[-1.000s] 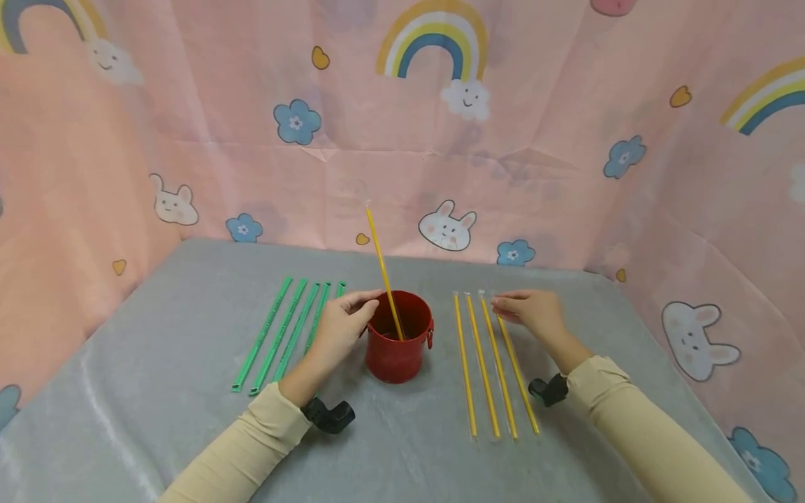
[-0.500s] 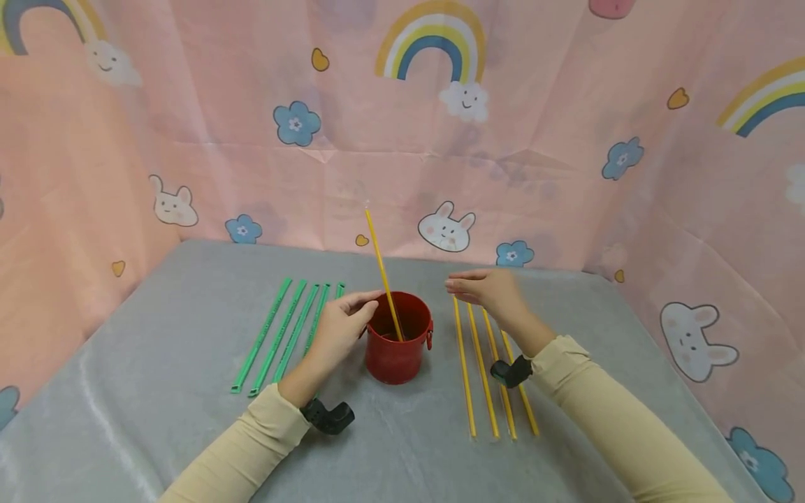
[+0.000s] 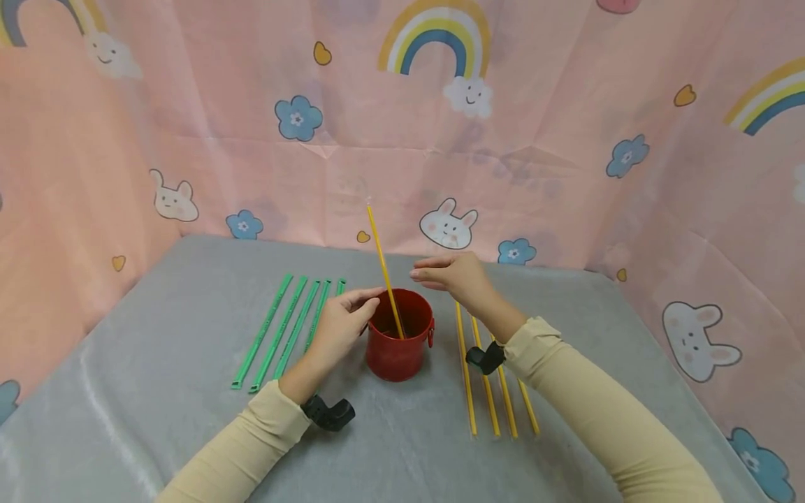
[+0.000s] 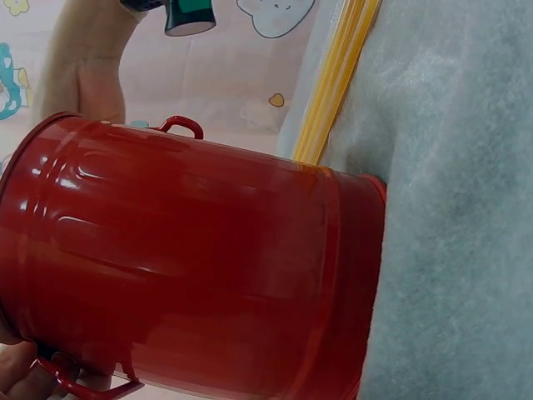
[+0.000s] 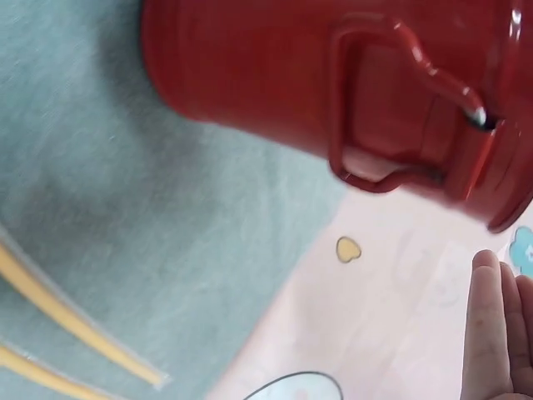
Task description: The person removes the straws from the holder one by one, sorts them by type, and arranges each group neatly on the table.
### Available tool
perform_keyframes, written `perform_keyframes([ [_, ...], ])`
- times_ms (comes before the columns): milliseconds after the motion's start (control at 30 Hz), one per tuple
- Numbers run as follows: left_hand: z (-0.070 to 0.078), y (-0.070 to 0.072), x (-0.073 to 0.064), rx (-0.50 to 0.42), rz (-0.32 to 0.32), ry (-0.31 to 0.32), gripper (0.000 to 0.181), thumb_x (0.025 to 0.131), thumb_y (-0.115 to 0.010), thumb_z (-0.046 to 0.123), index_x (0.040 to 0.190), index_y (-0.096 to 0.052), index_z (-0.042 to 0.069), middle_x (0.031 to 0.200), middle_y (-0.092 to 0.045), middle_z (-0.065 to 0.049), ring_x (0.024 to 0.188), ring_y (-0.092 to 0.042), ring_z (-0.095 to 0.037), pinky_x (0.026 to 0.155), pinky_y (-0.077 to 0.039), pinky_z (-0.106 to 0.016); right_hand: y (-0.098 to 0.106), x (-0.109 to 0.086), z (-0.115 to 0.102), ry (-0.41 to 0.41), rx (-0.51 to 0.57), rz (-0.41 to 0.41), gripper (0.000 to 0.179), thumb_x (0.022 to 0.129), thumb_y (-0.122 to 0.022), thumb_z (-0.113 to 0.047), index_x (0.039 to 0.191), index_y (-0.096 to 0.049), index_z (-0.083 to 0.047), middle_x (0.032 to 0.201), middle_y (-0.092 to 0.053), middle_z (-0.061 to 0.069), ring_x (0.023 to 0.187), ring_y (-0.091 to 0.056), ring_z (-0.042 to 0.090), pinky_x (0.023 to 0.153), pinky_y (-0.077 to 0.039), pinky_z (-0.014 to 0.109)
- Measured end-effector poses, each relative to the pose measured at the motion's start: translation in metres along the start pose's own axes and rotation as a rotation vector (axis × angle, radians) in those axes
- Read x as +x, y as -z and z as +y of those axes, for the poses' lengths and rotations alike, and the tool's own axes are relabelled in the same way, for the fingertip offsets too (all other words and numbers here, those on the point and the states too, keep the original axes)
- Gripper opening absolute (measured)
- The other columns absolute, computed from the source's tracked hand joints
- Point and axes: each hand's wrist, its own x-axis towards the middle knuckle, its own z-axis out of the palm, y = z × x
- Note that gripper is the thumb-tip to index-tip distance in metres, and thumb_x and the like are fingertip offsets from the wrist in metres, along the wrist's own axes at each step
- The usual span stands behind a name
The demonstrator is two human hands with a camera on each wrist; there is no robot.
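Note:
A small red metal bucket (image 3: 395,360) with side handles stands upright on the table in the head view. One yellow wrapped straw (image 3: 381,255) leans inside it, its top tilted to the left. My left hand (image 3: 338,327) holds the bucket's left rim; in the left wrist view its fingers (image 4: 25,379) show beside a handle, partly hidden by the bucket. Just beyond the bucket's right rim hovers my right hand (image 3: 462,281), fingers extended and close together, with nothing seen in it. The right wrist view shows those straight fingers (image 5: 485,333) apart from the bucket.
Several yellow wrapped straws (image 3: 467,381) lie in a row right of the bucket, partly under the right forearm. Several green wrapped straws (image 3: 267,335) lie to the left, some behind the left hand. A pink printed curtain (image 3: 371,168) borders the grey tabletop (image 3: 402,447).
My right hand has moved left from the tops of the yellow straws to the bucket's right rim. The left hand, the bucket and the straw in it have stayed put.

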Motion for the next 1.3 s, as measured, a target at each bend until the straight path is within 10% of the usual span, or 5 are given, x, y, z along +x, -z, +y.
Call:
perform_keyframes([
  [1300, -0.002, -0.001, 0.000, 0.012, 0.013, -0.011, 0.025, 0.097, -0.064, 0.015, 0.119, -0.074, 0.009, 0.066, -0.051, 0.001, 0.050, -0.037, -0.010, 0.047, -0.032, -0.021, -0.033, 0.012, -0.015, 0.002, -0.023, -0.011, 0.033, 0.086, -0.079, -0.015, 0.115, -0.074, 0.000, 0.131, -0.067, 0.014, 0.102, -0.074, 0.023, 0.087, -0.060, 0.031],
])
